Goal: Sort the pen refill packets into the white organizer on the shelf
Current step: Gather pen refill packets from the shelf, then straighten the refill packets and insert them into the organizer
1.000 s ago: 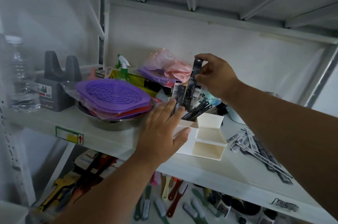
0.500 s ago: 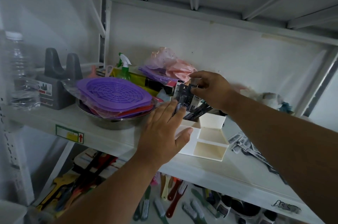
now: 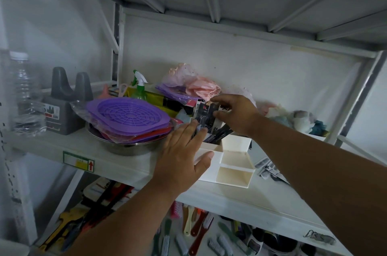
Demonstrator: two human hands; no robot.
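While the left hand point(image 3: 181, 159) is lying flat with straight fingers against the left wall of the white plastic organizer point(image 3: 234, 169) on the white metal shelf point(image 3: 125, 161), the right hand point(image 3: 235, 114) is pinching a black pen refill packet point(image 3: 204, 117) between thumb and fingertips. That packet is standing nearly upright in the organizer's tall rear compartment, among other dark packets already leaning there. The two lower front compartments are showing only their pale inner walls. More refill packets point(image 3: 270, 169) are lying loose on the shelf just right of the organizer, partly hidden by the right forearm. To the left, a stack of purple plastic strainer lids point(image 3: 129, 114) in clear wrap is sitting in a round steel bowl point(image 3: 125, 147), with a green-and-white spray bottle point(image 3: 139, 88) behind it. A clear plastic water bottle point(image 3: 25, 96) is standing at the far left.
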